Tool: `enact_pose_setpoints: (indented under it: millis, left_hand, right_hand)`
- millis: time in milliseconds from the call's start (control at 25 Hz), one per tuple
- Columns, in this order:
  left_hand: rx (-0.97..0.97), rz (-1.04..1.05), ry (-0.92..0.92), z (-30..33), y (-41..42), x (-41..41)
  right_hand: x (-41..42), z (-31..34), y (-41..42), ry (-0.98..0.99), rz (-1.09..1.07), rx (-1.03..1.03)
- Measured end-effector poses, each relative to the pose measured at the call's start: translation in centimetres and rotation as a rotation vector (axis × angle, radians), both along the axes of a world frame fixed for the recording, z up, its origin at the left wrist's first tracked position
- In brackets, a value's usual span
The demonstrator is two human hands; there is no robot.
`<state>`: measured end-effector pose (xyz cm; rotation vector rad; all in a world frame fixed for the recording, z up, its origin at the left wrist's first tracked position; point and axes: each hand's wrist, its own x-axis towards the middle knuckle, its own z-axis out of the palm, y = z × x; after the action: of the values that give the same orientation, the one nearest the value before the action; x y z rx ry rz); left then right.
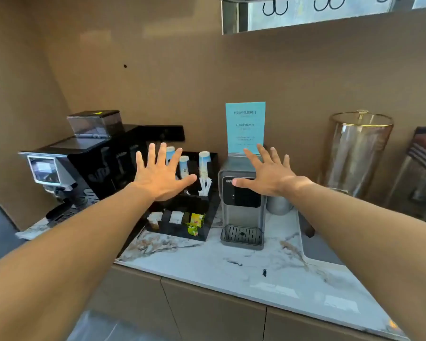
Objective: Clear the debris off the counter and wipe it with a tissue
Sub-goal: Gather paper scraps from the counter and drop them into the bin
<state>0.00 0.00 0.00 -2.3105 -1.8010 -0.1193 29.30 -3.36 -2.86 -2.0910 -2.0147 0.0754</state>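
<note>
A white marble counter (207, 264) stretches across the lower middle. A small dark scrap of debris (264, 272) lies on it near the front edge, and a thinner dark smear (234, 263) sits a little to its left. My left hand (161, 175) is stretched out high above the counter with fingers spread, holding nothing. My right hand (268, 172) is raised the same way, palm down, in front of the water dispenser. No tissue shows in view.
A black coffee machine (84, 168) stands at the left. A black organiser (208, 222) holds paper cups, stirrers and tea bags. A grey water dispenser (241, 217) with a blue sign stands in the middle. Right of it are a metal cup, a glass jar (357, 153) and a sink (320, 249).
</note>
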Motion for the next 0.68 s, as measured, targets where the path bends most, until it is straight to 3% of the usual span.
enact_pose_setpoints:
  millis: [320, 680]
  left_hand:
    - [-0.004, 0.125, 0.036, -2.3, -0.4, -11.7]
    - [-0.036, 0.267, -0.07, -4.2, 0.5, -32.5]
  right_hand:
    - [-10.9, -1.1, 3.2, -0.058, 0.169, -0.04]
    - [-32.6, -1.7, 6.8, -0.041, 0.349, -0.045]
